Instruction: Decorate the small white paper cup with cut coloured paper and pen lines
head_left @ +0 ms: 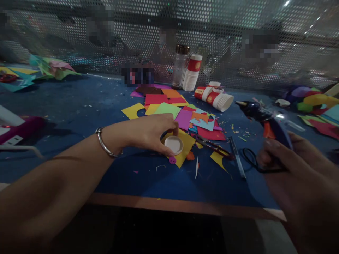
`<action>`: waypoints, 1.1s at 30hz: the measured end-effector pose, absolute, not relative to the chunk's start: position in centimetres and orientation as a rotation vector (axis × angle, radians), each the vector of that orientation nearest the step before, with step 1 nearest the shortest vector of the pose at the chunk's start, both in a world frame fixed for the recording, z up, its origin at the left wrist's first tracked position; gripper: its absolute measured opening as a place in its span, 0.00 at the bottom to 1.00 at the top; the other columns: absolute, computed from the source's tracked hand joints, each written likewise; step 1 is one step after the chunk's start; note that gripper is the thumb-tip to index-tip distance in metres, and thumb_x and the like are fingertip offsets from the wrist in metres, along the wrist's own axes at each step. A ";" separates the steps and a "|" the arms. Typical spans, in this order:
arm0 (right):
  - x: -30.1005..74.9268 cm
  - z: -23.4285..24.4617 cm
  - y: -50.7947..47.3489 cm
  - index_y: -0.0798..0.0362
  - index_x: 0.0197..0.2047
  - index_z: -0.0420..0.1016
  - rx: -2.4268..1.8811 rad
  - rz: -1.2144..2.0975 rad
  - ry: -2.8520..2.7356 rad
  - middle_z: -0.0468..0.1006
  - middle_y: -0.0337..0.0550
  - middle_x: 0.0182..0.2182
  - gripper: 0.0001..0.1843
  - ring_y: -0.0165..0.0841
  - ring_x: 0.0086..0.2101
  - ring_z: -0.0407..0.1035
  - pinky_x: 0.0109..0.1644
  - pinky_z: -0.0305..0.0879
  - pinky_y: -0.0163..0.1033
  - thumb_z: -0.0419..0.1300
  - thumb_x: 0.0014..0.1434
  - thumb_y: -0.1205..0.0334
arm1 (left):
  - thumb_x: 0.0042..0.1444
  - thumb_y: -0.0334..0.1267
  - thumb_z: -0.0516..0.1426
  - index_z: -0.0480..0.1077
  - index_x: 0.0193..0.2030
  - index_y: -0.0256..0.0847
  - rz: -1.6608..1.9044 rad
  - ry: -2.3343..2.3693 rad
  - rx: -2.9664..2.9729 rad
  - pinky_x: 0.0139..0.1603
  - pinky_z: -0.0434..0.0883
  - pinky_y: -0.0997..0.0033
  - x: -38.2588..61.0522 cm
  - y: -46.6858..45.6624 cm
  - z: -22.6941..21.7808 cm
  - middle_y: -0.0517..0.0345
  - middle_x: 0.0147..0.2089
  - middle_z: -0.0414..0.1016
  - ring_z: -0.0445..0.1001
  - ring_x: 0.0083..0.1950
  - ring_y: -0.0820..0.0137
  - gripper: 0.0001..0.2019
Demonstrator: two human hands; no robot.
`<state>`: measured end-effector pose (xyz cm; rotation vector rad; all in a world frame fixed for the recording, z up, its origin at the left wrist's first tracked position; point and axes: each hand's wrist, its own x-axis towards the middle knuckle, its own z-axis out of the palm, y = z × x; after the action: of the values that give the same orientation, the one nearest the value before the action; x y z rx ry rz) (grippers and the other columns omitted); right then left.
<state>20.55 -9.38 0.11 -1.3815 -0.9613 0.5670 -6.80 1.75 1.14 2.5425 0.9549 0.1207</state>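
My left hand [159, 134] curves its thumb and fingers around a white round piece with a raised rim [173, 145], which looks like the bottom of a paper cup. A yellow paper sheet [187, 141] lies under it, and a small purple paper piece [172, 160] is by my thumb. At the right, my right hand [286, 158] grips a dark blue hot glue gun [278, 128] with an orange trigger, its nozzle pointing left. Scissors [215, 145] lie on the table between my hands, beside a clear glue stick or strip [237, 157].
Coloured paper sheets [156, 99] are heaped mid-table. Behind them stand a clear bottle [180, 67] and stacked paper cups [192, 72]; more cups [214, 98] lie sideways. A power strip [21, 132] is at left. A perforated metal screen [148, 38] closes off the back.
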 end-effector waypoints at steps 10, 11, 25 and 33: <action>20.8 1.7 -6.1 0.53 0.23 0.70 -1.265 0.891 -0.699 0.69 0.35 0.25 0.20 0.25 0.24 0.65 0.22 0.62 0.28 0.77 0.31 0.68 | 0.53 0.53 0.69 0.73 0.55 0.44 0.670 0.890 2.569 0.66 0.64 0.54 -7.3 1.6 1.2 0.47 0.62 0.65 0.64 0.66 0.52 0.27; 20.5 2.0 -5.8 0.54 0.24 0.71 -1.262 0.917 -0.690 0.69 0.36 0.25 0.19 0.24 0.25 0.65 0.23 0.62 0.27 0.77 0.31 0.68 | 0.53 0.51 0.69 0.73 0.55 0.45 0.727 0.886 2.528 0.67 0.64 0.53 -7.2 1.6 1.1 0.46 0.64 0.63 0.63 0.68 0.51 0.26; 18.7 4.0 -0.9 0.52 0.34 0.76 -1.056 0.859 -0.902 0.75 0.37 0.27 0.10 0.25 0.23 0.64 0.23 0.60 0.32 0.71 0.49 0.62 | 0.45 0.30 0.73 0.68 0.49 0.43 1.099 0.672 1.180 0.45 0.77 0.70 -5.1 1.6 0.3 0.56 0.53 0.75 0.78 0.46 0.70 0.26; 19.7 2.9 -0.2 0.51 0.36 0.75 -1.060 0.757 -0.919 0.75 0.37 0.26 0.12 0.27 0.21 0.65 0.22 0.59 0.33 0.72 0.48 0.63 | 0.43 0.21 0.71 0.63 0.56 0.45 1.125 0.794 0.839 0.43 0.79 0.69 -4.8 2.3 0.2 0.58 0.45 0.78 0.81 0.44 0.67 0.35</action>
<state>19.69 -0.15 2.88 -1.0597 -0.9190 0.7567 -4.82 2.29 0.23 0.8386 0.7944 1.1253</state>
